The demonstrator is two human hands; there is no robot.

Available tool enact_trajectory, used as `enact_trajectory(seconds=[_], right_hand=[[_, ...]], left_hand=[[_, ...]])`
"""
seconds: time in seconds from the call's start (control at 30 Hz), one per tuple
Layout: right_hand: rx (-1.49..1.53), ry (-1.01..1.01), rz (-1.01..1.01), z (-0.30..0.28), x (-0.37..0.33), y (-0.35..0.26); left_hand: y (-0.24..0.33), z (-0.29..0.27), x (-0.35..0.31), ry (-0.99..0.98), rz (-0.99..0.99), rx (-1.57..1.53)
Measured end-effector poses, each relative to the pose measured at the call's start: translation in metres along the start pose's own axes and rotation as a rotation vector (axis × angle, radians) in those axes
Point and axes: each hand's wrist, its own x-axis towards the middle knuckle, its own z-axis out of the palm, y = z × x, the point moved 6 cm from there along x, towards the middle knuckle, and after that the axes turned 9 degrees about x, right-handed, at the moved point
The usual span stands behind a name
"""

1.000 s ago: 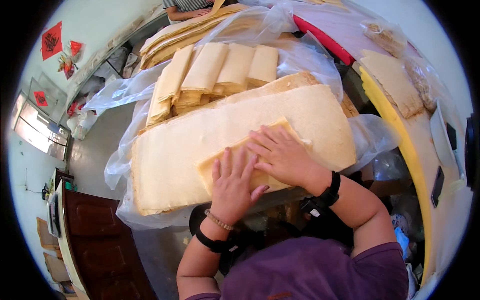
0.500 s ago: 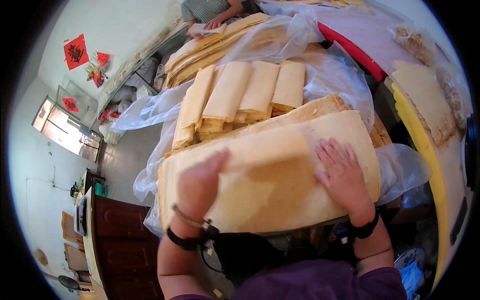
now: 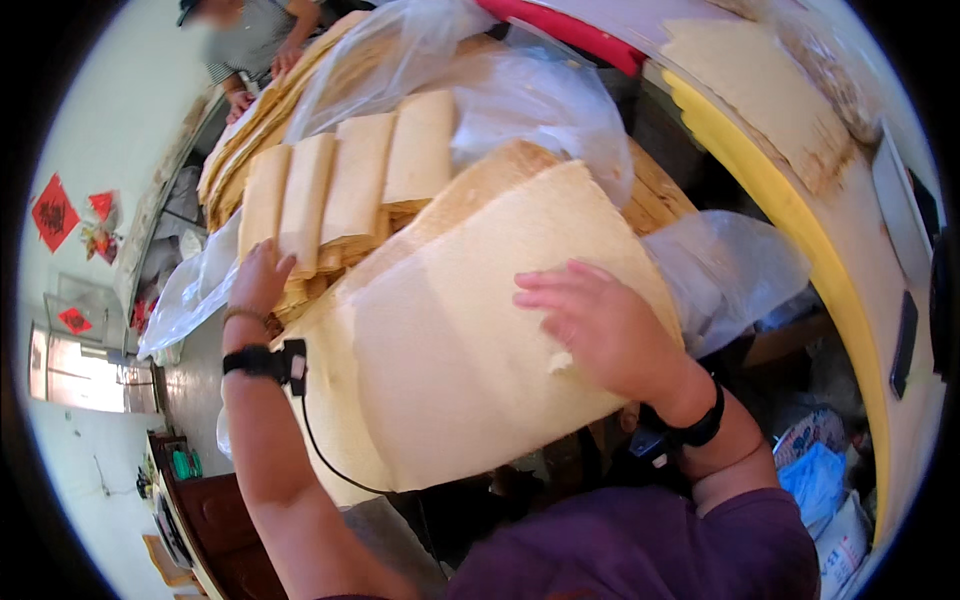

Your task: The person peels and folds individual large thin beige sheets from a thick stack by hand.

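Note:
A pile of wide, thin, pale yellow sheets (image 3: pixel 480 300) with rough edges lies in front of me; the top one looks finely textured. Beyond its left part stands a row of folded bundles (image 3: pixel 355 170) of similar sheets, side by side on more folded layers. My left hand (image 3: pixel 262 280) reaches to the near end of the leftmost bundles, fingers stretched out and thumb apart, touching them. Over the right part of the top sheet is my right hand (image 3: pixel 600 325), fingers extended and slightly blurred. A small pale scrap (image 3: pixel 560 364) shows beside its palm.
Clear plastic sheeting (image 3: pixel 550 100) lies around the piles. At the far left a person (image 3: pixel 250 45) stands by another stack of sheets (image 3: pixel 245 150). A yellow-edged table (image 3: pixel 800 225) runs along the right. A blue bag (image 3: pixel 815 480) sits low at right, a brown cabinet (image 3: pixel 225 515) at lower left.
My left hand has moved off the wide sheet, forward and left to the folded bundles. My right hand has lifted from lying flat on the sheet. The view has turned right.

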Motion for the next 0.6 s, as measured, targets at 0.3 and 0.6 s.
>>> enact_trajectory(seconds=[0.3, 0.6], right_hand=[[-0.079, 0.378, 0.473, -0.097, -0.059, 0.024], [0.735, 0.087, 0.781, -0.081, -0.089, 0.048]], left_hand=[[0.325, -0.122, -0.220, 0.064, 0.546, -0.407], [0.335, -0.096, -0.207, 0.279, 0.448, -0.658]])
